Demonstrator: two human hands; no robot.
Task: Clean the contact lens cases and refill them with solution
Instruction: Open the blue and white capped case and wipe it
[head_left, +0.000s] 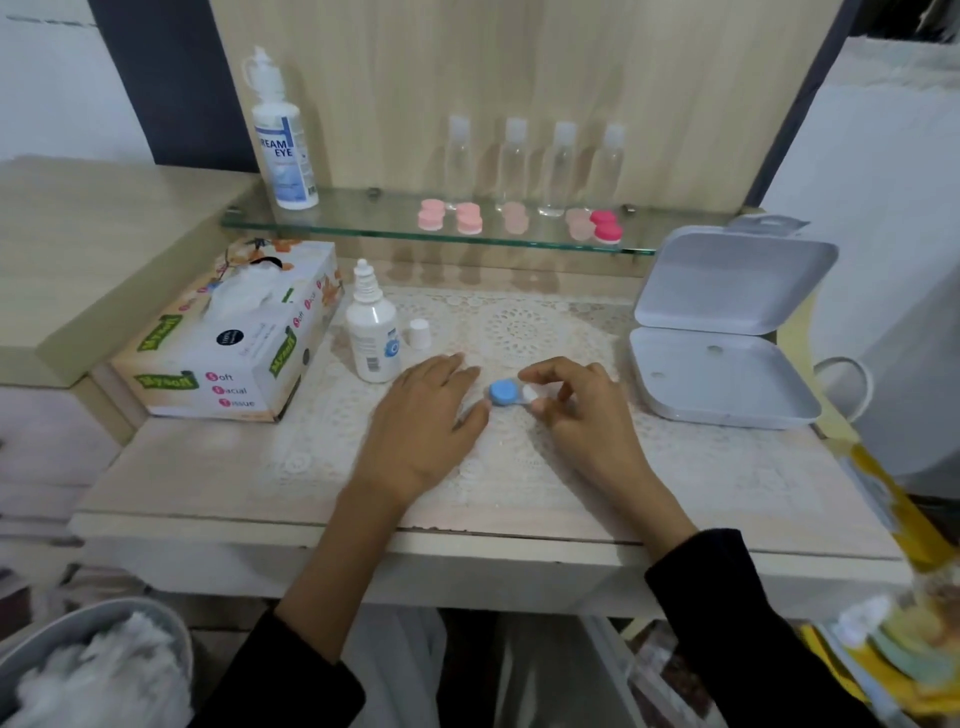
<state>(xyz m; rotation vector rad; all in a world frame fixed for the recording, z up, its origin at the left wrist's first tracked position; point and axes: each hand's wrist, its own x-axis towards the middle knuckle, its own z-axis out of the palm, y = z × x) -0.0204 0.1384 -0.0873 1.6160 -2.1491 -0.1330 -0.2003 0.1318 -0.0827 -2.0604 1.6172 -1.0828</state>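
Note:
A contact lens case with a blue cap (503, 392) and a white cap (529, 393) lies on the lace mat in the middle of the table. My left hand (423, 415) rests flat beside it, its thumb touching the case's left end. My right hand (576, 405) curls over the white cap and pinches it between thumb and fingers. A small solution bottle (371, 332) stands uncapped to the left, its white cap (418, 332) beside it. Several pink lens cases (470, 218) sit on the glass shelf (363, 221).
A tissue box (228, 338) lies at the left. An open white plastic box (722, 332) sits at the right. A large solution bottle (283, 140) and several clear small bottles (558, 166) stand on the shelf. A bin with used tissues (98, 670) is lower left.

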